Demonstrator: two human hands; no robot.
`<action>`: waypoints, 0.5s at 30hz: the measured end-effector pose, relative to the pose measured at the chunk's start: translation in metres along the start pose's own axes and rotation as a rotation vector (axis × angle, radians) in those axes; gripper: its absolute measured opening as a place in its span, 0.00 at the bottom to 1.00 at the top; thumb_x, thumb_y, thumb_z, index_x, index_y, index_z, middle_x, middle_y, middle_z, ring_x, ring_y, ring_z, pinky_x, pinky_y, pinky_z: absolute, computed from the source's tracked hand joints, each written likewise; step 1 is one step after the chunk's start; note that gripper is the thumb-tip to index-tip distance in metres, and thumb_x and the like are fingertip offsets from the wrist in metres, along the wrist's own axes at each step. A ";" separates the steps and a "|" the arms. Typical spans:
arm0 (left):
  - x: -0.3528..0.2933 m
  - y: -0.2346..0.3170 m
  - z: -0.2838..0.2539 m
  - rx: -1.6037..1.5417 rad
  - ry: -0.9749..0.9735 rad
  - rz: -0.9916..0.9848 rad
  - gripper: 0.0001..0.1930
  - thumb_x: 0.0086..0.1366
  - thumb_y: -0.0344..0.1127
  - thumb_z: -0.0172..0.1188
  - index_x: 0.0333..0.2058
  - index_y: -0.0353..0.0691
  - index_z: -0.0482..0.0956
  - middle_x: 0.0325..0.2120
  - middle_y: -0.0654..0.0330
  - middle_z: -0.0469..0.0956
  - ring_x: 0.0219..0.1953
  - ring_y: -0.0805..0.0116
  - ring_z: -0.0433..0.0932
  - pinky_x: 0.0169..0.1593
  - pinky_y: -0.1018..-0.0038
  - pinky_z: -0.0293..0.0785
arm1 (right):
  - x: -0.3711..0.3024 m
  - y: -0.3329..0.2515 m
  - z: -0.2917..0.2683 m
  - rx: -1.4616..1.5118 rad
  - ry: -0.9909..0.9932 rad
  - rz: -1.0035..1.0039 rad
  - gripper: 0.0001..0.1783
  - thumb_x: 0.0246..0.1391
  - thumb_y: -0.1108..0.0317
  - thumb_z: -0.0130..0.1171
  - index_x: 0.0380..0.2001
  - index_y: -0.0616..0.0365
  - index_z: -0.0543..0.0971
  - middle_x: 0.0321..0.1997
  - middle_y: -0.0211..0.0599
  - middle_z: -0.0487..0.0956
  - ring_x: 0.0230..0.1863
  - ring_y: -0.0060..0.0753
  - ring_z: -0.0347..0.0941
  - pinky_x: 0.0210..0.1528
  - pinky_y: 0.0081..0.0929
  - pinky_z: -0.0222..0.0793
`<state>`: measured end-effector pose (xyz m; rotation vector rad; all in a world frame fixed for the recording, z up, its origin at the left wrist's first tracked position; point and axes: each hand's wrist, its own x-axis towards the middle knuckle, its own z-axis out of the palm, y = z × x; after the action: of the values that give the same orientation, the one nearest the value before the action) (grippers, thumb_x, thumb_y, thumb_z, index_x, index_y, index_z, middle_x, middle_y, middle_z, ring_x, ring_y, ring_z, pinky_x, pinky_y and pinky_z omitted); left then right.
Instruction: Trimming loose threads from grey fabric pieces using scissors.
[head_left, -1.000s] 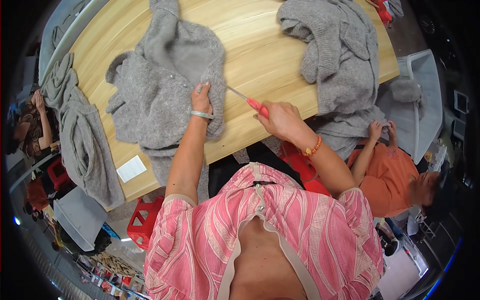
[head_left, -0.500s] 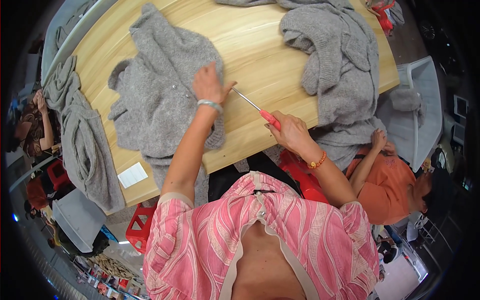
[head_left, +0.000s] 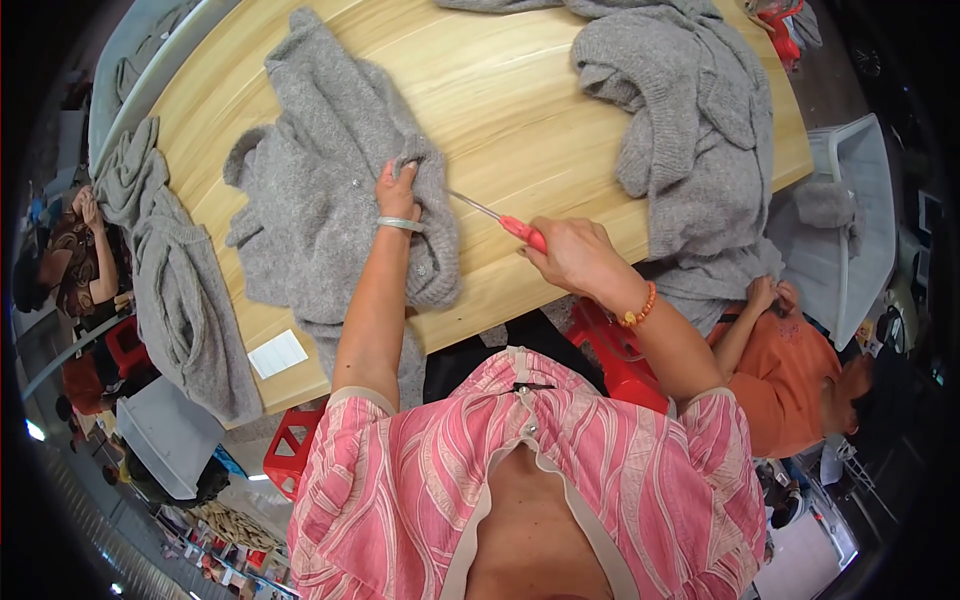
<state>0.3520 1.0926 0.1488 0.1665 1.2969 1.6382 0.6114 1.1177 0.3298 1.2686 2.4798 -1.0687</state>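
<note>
Grey fuzzy knit sweater [head_left: 320, 200], spread flat on the light wooden tabletop [head_left: 520, 100], one sleeve reaching toward the top, lower hem hanging over the near edge. Right-hand edge bunched into a fold and pinched there under the left hand [head_left: 398, 192]. Slim tool with a red handle and thin metal tip [head_left: 497, 218], held in the right hand [head_left: 572, 255], lying low and slanted over bare wood, tip pointing at the pinched fold, just beside it.
</note>
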 end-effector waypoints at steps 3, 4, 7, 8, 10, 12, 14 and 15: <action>0.007 -0.002 -0.014 -0.012 -0.030 0.008 0.12 0.59 0.22 0.57 0.42 0.37 0.74 0.36 0.59 0.78 0.37 0.69 0.77 0.43 0.73 0.74 | 0.036 -0.011 -0.007 -0.020 0.027 -0.027 0.16 0.52 0.55 0.57 0.32 0.59 0.76 0.26 0.51 0.78 0.33 0.55 0.75 0.37 0.46 0.69; 0.010 -0.006 -0.017 -0.016 -0.030 0.006 0.12 0.59 0.22 0.57 0.42 0.37 0.74 0.36 0.59 0.78 0.37 0.69 0.77 0.43 0.73 0.74 | 0.048 -0.013 -0.009 -0.030 0.056 -0.022 0.16 0.52 0.56 0.57 0.32 0.59 0.76 0.27 0.51 0.78 0.33 0.55 0.75 0.37 0.45 0.69; 0.014 -0.012 -0.020 0.050 0.012 0.013 0.13 0.59 0.22 0.57 0.44 0.37 0.74 0.37 0.59 0.78 0.38 0.68 0.77 0.43 0.72 0.75 | 0.075 -0.015 -0.009 -0.078 0.031 0.005 0.15 0.52 0.56 0.57 0.31 0.58 0.77 0.27 0.50 0.78 0.34 0.54 0.76 0.38 0.45 0.69; 0.015 -0.012 -0.020 0.026 0.007 -0.014 0.15 0.58 0.22 0.57 0.45 0.36 0.73 0.37 0.58 0.78 0.38 0.68 0.77 0.43 0.72 0.74 | 0.075 -0.015 -0.008 -0.081 0.028 0.006 0.15 0.52 0.56 0.57 0.31 0.58 0.77 0.27 0.50 0.78 0.34 0.54 0.76 0.38 0.45 0.69; 0.014 -0.009 -0.014 -0.002 0.002 -0.045 0.16 0.58 0.22 0.56 0.46 0.35 0.73 0.37 0.58 0.78 0.38 0.68 0.77 0.43 0.72 0.74 | 0.068 -0.011 -0.006 -0.126 0.013 -0.050 0.15 0.52 0.56 0.57 0.31 0.58 0.77 0.27 0.49 0.79 0.33 0.54 0.76 0.37 0.45 0.69; 0.010 -0.003 -0.005 -0.067 0.045 -0.079 0.18 0.59 0.22 0.56 0.49 0.34 0.71 0.37 0.58 0.78 0.38 0.68 0.77 0.43 0.72 0.74 | 0.055 -0.009 -0.005 -0.131 -0.046 -0.041 0.15 0.52 0.56 0.57 0.31 0.58 0.77 0.27 0.50 0.79 0.33 0.54 0.76 0.37 0.45 0.70; 0.018 0.001 -0.015 -0.059 0.000 -0.074 0.18 0.59 0.22 0.56 0.50 0.33 0.71 0.37 0.58 0.78 0.38 0.68 0.77 0.44 0.72 0.74 | 0.043 -0.014 -0.004 -0.137 -0.097 -0.051 0.15 0.52 0.56 0.57 0.32 0.58 0.77 0.26 0.50 0.78 0.33 0.54 0.76 0.36 0.45 0.70; 0.021 0.003 -0.019 -0.049 -0.047 -0.074 0.19 0.59 0.23 0.56 0.51 0.33 0.70 0.37 0.58 0.78 0.38 0.68 0.77 0.44 0.72 0.74 | 0.038 -0.015 -0.002 -0.111 -0.081 -0.050 0.15 0.52 0.56 0.57 0.32 0.58 0.76 0.26 0.50 0.78 0.33 0.54 0.76 0.36 0.45 0.70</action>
<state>0.3277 1.0960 0.1342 0.1252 1.2122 1.5921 0.5762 1.1373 0.3228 1.1158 2.4844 -0.9591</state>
